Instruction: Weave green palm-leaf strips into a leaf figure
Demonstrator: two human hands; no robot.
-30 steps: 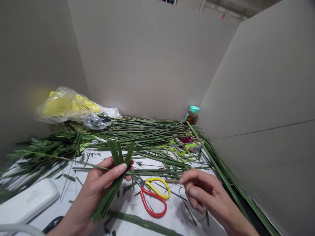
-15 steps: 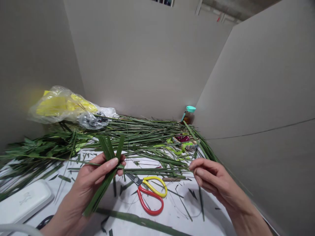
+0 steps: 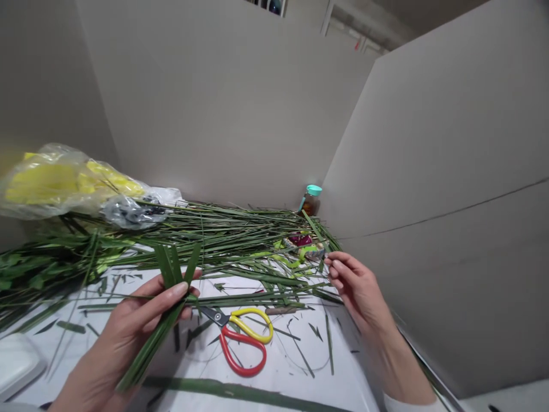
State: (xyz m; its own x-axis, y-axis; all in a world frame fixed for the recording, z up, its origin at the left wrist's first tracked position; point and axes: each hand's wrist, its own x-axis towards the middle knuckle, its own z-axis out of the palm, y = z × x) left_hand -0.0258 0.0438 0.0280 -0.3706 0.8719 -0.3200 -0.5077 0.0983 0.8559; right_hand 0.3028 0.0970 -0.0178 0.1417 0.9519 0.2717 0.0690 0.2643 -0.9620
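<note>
The white counter [image 3: 354, 377] carries a broad pile [image 3: 223, 226] of long stalks along its back; a brushing sleeve could drag loose blades forward. The left hand [image 3: 132, 320] has its grip pressed around the bundle [image 3: 150, 346] above the near left of the counter, strips fanning out past the thumb. Thumb pressure seems to keep them crossed, so slackening it could let them slide apart. The right hand [image 3: 360, 292] hovers near the pile's right end, fingertips drawn together; that spot is small and dim, so I cannot tell whether its grip pinches a thin strand. If so, a hard tug could snap it. The scissors [image 3: 234, 332] lie beside the left fingers, where a lowered hand could meet the blades. Scraps [image 3: 71, 327] could catch in the folds.
</note>
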